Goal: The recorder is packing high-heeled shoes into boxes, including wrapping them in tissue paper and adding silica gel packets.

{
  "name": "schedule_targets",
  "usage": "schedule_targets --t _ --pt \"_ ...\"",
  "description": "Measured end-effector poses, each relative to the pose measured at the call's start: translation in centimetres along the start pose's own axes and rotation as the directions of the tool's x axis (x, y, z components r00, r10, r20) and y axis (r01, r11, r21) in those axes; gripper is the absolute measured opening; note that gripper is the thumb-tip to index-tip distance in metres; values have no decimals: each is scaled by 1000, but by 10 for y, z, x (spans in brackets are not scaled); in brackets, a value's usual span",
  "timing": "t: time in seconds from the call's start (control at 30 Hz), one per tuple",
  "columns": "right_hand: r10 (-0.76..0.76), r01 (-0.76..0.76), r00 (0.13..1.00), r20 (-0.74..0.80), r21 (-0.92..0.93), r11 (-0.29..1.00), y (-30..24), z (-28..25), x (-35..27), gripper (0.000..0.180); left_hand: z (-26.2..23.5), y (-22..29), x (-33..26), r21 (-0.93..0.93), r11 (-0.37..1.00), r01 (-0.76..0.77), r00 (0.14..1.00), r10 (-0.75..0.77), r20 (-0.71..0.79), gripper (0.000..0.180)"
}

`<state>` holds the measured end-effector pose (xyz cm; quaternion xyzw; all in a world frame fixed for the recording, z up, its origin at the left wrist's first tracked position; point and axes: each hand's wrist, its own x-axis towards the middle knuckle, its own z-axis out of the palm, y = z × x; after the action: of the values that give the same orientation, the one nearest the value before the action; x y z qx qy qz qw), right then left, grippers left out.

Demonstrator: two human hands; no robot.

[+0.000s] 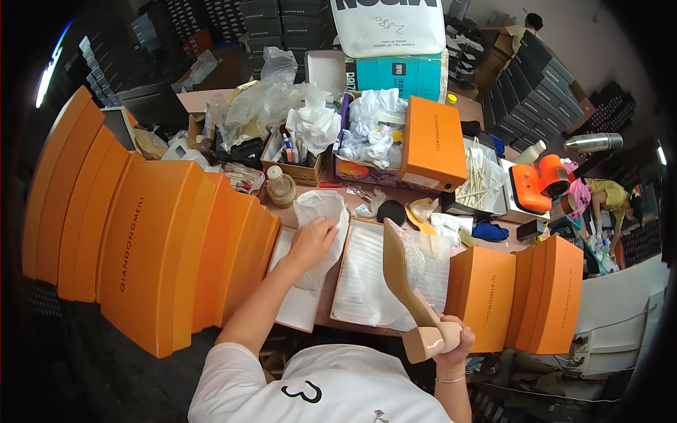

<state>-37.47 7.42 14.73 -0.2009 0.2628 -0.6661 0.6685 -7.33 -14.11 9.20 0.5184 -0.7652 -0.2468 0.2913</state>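
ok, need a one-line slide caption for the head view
Right hand holds a beige shoe by its heel over an open box; left hand presses white paper amid orange boxes.

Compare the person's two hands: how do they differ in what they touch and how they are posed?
The left hand lies spread and palm-down on white tissue paper over an open box; the right hand is closed around the block heel of a beige shoe. The left reaches forward over the table; the right stays low, near the body. The left presses flat; the right lifts its shoe upright. Both are bare.
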Motion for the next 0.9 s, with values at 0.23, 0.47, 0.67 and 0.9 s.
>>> schedule_targets --t 0.23,0.47,0.67,0.9 --pt "577 -576 816 18 105 811 14 22 34 53 19 53 -156 -130 991 -18 962 -19 -274 20" --pt "655 -654 746 -124 57 755 89 1 59 54 11 31 -224 -175 932 316 881 -357 -311 32" --pt "709 -683 705 -15 254 685 93 -1 48 54 2 7 -141 -257 876 408 909 -417 22 52" --pt "645 -589 758 93 522 617 99 -26 38 49 -24 35 -113 -200 950 241 969 -248 -6 21"
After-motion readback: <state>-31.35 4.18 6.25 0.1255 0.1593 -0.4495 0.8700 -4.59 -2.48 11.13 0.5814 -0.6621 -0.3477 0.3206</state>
